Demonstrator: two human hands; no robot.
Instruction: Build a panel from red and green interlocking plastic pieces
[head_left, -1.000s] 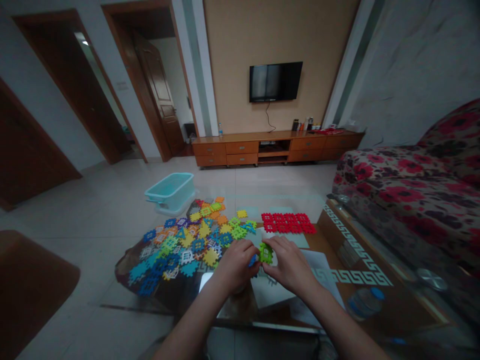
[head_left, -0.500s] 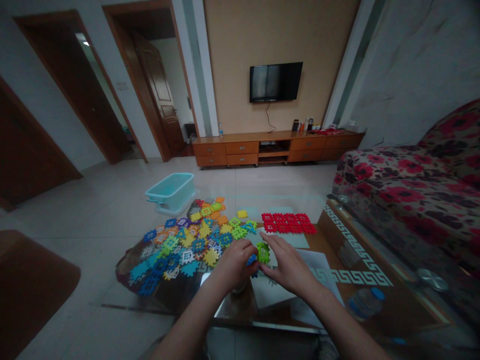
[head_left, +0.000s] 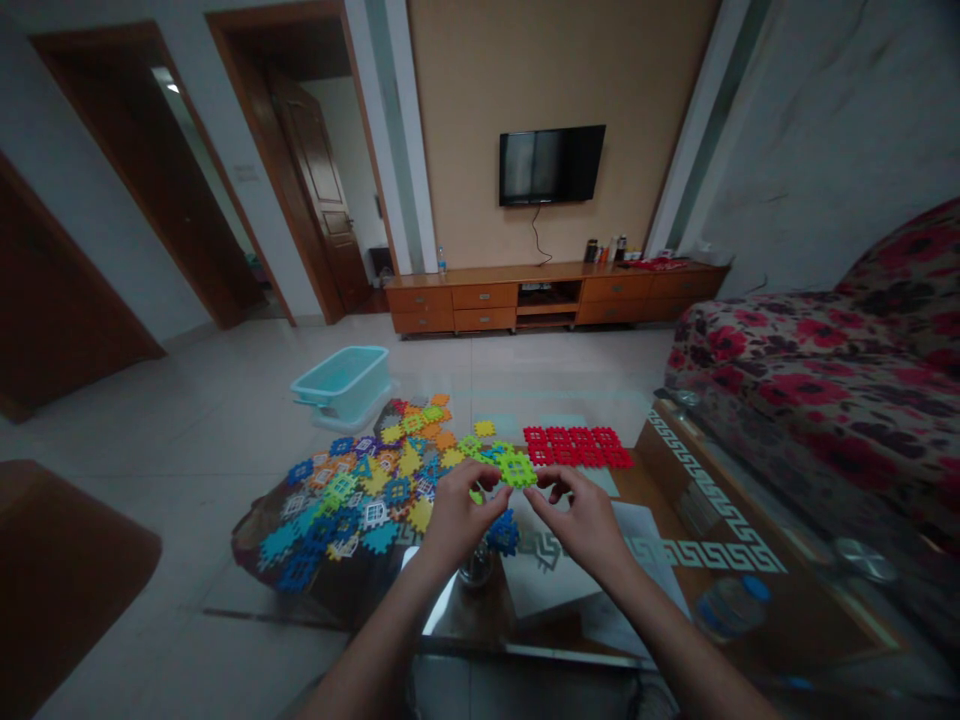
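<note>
A light green interlocking building tile (head_left: 518,468) with a windowed middle is held up over the glass table between my two hands. My left hand (head_left: 463,503) pinches its left edge between thumb and fingers. At the opposite edge, my right hand (head_left: 576,512) grips it the same way. Below and between the hands lies a dark blue tile (head_left: 503,533). A wide spread of mixed tiles (head_left: 375,485) in blue, yellow, orange, green and white covers the left of the table. Red tiles (head_left: 577,447) are joined in two rows beyond my right hand.
A turquoise plastic bin (head_left: 345,385) stands past the table's far left side. On the right, a water bottle with a blue cap (head_left: 731,606) shows near white sheets (head_left: 637,530). A floral sofa (head_left: 825,340) flanks the table; a wooden cabinet (head_left: 559,290) lines the far wall.
The green tile has turned from upright to nearly flat and moved slightly away from me. My right hand has closed onto its edge. The dark blue tile is now uncovered below.
</note>
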